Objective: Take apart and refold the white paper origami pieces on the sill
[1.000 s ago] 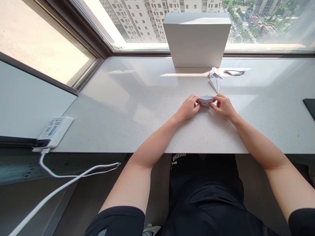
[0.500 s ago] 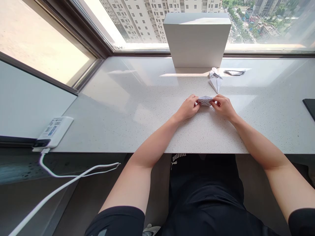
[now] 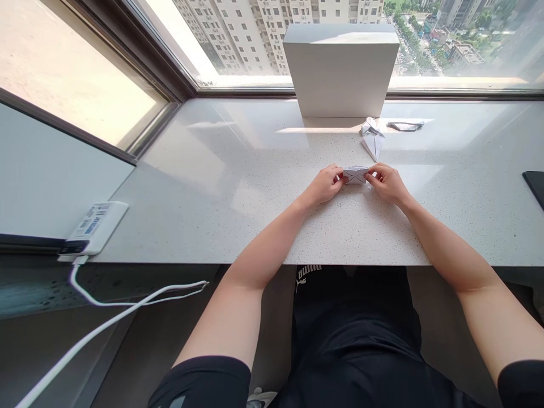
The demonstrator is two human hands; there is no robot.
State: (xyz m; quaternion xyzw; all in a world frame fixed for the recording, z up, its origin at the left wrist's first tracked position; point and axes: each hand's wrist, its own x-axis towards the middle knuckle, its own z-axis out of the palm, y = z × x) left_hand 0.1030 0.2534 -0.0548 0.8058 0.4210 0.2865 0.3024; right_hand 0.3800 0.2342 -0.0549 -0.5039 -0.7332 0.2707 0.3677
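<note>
As L hand [image 3: 325,185], R hand [image 3: 386,184] pinch 1 origami [image 3: 356,175], 2nd [image 3: 373,140], 3rd [image 3: 405,126] sit.

The bare left hand [image 3: 323,185] and bare right hand [image 3: 387,184] face each other, curled fingers [image 3: 374,173] pinching inward (knuckles uppermost), while both bare forearms [image 3: 442,243] slant toward the middle, wrists low.

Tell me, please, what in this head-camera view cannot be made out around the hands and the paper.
All in the head view:
- The folded white paper: its ends are hidden by the left hand and right hand.
- The paper figure: too small to show its folds.
- The flat grey object: too small and glare-washed to identify.
- The black object: cut off by the right edge.
- The white block's label: too small to read.
</note>
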